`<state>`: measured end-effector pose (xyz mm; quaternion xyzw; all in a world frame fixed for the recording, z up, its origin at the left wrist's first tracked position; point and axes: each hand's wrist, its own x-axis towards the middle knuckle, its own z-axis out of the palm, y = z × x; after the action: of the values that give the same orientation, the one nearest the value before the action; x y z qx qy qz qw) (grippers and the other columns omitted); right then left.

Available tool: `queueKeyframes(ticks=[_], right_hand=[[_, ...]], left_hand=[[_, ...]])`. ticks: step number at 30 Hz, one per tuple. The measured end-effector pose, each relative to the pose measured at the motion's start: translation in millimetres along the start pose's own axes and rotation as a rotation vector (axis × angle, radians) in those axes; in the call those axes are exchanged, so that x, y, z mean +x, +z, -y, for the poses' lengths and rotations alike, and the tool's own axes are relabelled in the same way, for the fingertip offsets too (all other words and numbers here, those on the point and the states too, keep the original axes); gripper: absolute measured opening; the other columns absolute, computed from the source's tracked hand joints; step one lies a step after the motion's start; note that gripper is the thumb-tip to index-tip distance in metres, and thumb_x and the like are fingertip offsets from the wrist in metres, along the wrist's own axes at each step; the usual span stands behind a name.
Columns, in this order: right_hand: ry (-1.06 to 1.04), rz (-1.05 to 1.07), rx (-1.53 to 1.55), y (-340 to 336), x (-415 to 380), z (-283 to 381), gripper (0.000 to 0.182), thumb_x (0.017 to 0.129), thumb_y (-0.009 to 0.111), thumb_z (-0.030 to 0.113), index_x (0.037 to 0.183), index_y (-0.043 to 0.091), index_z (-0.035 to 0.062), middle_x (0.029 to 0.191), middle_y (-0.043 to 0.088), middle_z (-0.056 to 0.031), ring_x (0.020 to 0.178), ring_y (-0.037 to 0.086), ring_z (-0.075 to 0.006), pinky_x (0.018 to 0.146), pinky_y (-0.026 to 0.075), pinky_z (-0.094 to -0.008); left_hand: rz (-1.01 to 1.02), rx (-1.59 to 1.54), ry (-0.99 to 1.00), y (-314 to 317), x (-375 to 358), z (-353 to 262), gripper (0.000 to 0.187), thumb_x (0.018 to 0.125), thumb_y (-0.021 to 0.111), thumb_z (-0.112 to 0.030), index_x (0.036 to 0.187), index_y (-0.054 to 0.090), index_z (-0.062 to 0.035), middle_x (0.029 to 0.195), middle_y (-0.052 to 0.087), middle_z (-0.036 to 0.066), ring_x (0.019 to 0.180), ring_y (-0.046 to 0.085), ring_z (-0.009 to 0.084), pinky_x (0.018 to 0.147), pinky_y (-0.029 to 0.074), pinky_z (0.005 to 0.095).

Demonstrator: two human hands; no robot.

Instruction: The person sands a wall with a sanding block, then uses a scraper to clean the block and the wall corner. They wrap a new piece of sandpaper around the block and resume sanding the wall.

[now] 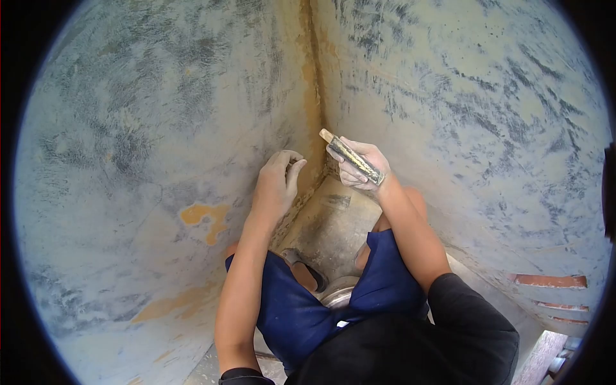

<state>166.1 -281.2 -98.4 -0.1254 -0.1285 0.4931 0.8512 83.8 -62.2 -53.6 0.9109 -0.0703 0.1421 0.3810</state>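
Observation:
My right hand (360,165) is closed around a sanding stick (353,158), a narrow bar wrapped in worn dark sheet with a pale wooden end sticking out. The stick points up and left, toward the corner seam (312,70). Beside the left wall panel, my left hand (281,174) is raised with loosely curled fingers. Its thumb lies a little apart from them, and I see nothing in it. Pale dust covers both hands. The seam between the panels is brownish orange and runs down between my hands.
Scuffed grey panels rise on the left (160,128) and right (462,115), close around me. An orange patch (206,218) marks the left one. Slots (552,281) cut the right panel low down. A round metal piece (339,294) lies between my legs on the dusty floor.

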Motion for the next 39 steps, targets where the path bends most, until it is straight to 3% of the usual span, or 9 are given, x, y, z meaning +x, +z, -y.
queueKeyframes(ticks=[2,5,11,12,15,16,22,31,39], right_hand=[[-0.010,0.045,-0.009,-6,4,3,0.045,0.111,0.026,0.031,0.093,0.051,-0.0020,0.043,0.045,-0.0116,0.028,0.031,-0.0147,0.033,0.027,-0.0251],[-0.013,0.008,-0.013,-1,8,3,0.045,0.111,0.027,0.032,0.095,0.052,-0.0019,0.045,0.047,-0.0108,0.029,0.033,-0.0148,0.033,0.027,-0.0251],[-0.032,-0.209,-0.213,2,14,0,0.040,0.109,0.038,0.035,0.096,0.059,0.0040,0.052,0.051,-0.0043,0.037,0.042,-0.0126,0.035,0.030,-0.0245],[-0.049,-0.106,-0.229,6,19,0,0.037,0.109,0.040,0.036,0.104,0.061,0.0056,0.063,0.059,-0.0046,0.040,0.048,-0.0129,0.037,0.037,-0.0256],[-0.102,-0.421,-0.149,27,24,-4,0.038,0.108,0.043,0.037,0.114,0.061,0.0043,0.085,0.066,-0.0085,0.048,0.057,-0.0137,0.042,0.046,-0.0261],[-0.037,-0.138,-0.173,-40,21,4,0.040,0.107,0.046,0.038,0.122,0.058,0.0030,0.103,0.066,-0.0096,0.068,0.066,-0.0141,0.061,0.056,-0.0269],[-0.267,-0.509,-0.534,-15,28,-15,0.043,0.107,0.045,0.041,0.121,0.056,0.0024,0.103,0.062,-0.0029,0.093,0.061,-0.0096,0.085,0.051,-0.0256],[-0.560,-0.494,-0.995,-2,34,-28,0.042,0.111,0.028,0.039,0.141,0.030,0.0096,0.124,0.046,-0.0093,0.110,0.052,-0.0171,0.092,0.049,-0.0334],[-0.499,-0.434,-0.768,-3,36,-27,0.043,0.111,0.027,0.039,0.141,0.035,0.0093,0.122,0.050,-0.0073,0.107,0.054,-0.0149,0.095,0.048,-0.0315]], left_hand=[[0.027,-0.108,-0.158,-2,3,-9,0.021,0.098,0.065,-0.020,0.100,0.064,0.0008,0.087,0.066,0.010,0.074,0.063,0.0145,0.071,0.051,0.0318],[0.065,-0.419,-0.420,-3,9,-32,0.029,0.100,0.065,-0.027,0.098,0.065,0.0017,0.085,0.067,0.006,0.074,0.062,0.0116,0.070,0.053,0.0286],[-0.023,-0.817,-0.488,29,11,-41,0.038,0.102,0.061,-0.033,0.100,0.065,0.0050,0.090,0.069,0.008,0.077,0.064,0.0123,0.070,0.055,0.0264],[-0.065,-0.880,-0.507,34,10,-42,0.032,0.096,0.070,-0.023,0.101,0.065,0.0088,0.085,0.071,0.009,0.074,0.066,0.0116,0.067,0.055,0.0251],[-0.103,-0.754,-0.429,44,5,-42,0.035,0.090,0.077,-0.023,0.105,0.065,0.0076,0.086,0.072,0.010,0.076,0.067,0.0115,0.071,0.055,0.0250],[-0.121,-0.731,-0.434,47,5,-37,0.043,0.083,0.083,-0.024,0.107,0.065,0.0064,0.088,0.073,0.011,0.078,0.068,0.0118,0.075,0.055,0.0259],[-0.073,-0.518,-0.468,50,3,-42,0.053,0.082,0.085,-0.024,0.117,0.062,0.0082,0.097,0.073,0.012,0.084,0.068,0.0135,0.079,0.055,0.0272],[-0.090,-0.588,-0.471,50,3,-29,0.045,0.084,0.082,-0.021,0.113,0.067,0.0095,0.097,0.075,0.014,0.085,0.070,0.0148,0.081,0.056,0.0280],[-0.141,-0.543,-0.422,44,3,-39,0.042,0.081,0.084,-0.020,0.108,0.066,0.0069,0.095,0.074,0.014,0.083,0.070,0.0156,0.080,0.055,0.0276]])
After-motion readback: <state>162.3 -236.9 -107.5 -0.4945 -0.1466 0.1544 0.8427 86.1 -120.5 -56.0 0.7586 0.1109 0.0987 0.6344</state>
